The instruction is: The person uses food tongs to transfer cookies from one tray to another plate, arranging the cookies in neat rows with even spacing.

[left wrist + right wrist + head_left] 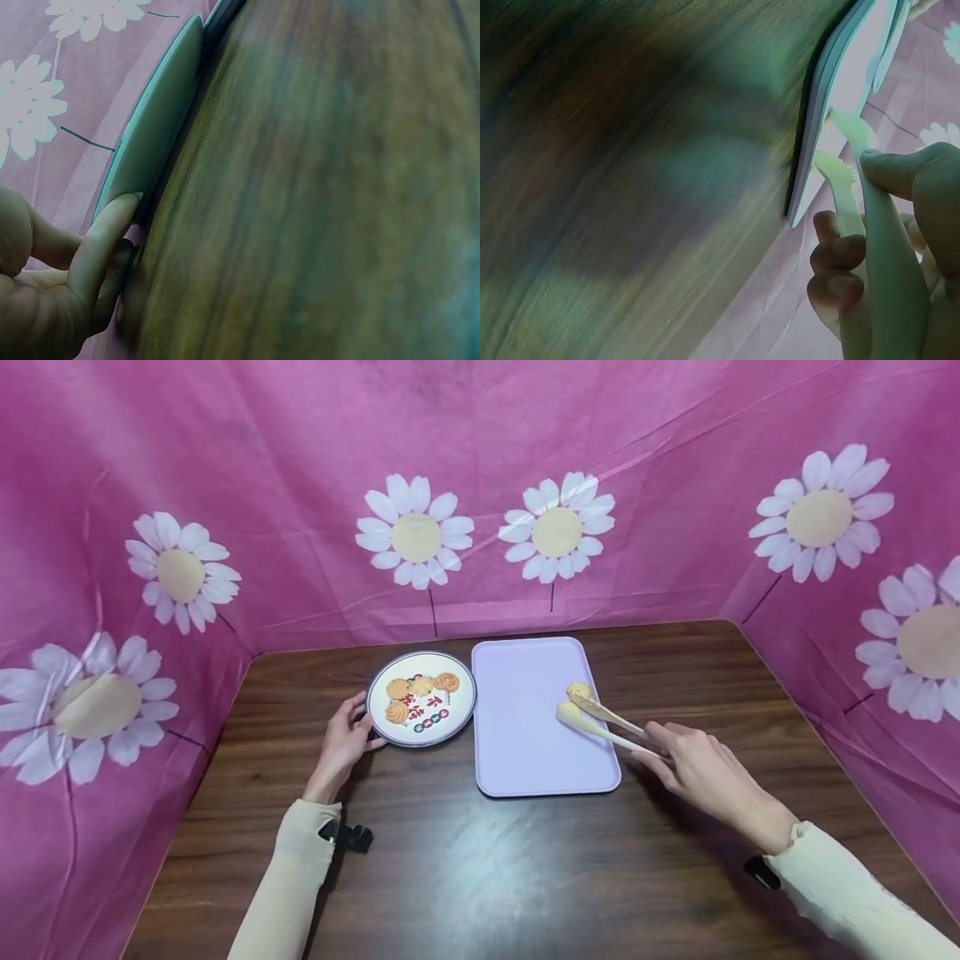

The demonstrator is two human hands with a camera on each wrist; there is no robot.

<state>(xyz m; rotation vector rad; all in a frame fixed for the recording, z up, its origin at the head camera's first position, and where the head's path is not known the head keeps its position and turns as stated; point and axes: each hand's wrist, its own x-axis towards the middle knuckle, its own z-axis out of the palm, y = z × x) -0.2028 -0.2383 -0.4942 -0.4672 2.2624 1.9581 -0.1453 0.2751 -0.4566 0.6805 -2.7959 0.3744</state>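
In the head view my left hand (347,735) holds the left rim of a round white plate (463,714) with a dark edge, thumb and fingers at the rim. Several golden cookies (397,713) lie on the plate, among printed red characters and coloured dots. My right hand (701,768) grips a pair of cream-coloured tongs (618,739), which reach over the right side of a lilac tray (517,727). At the tips of the tongs, over the tray, is a yellowish cookie (578,690). In the right wrist view the thumb presses one arm of the tongs (889,262), fingers curled round the other.
Plate and tray stand side by side on a dark wooden table (480,877), their edges nearly meeting. A pink cloth (300,485) with white daisies hangs behind the table and along both sides. Bare wood shows in front of the tray and to its right.
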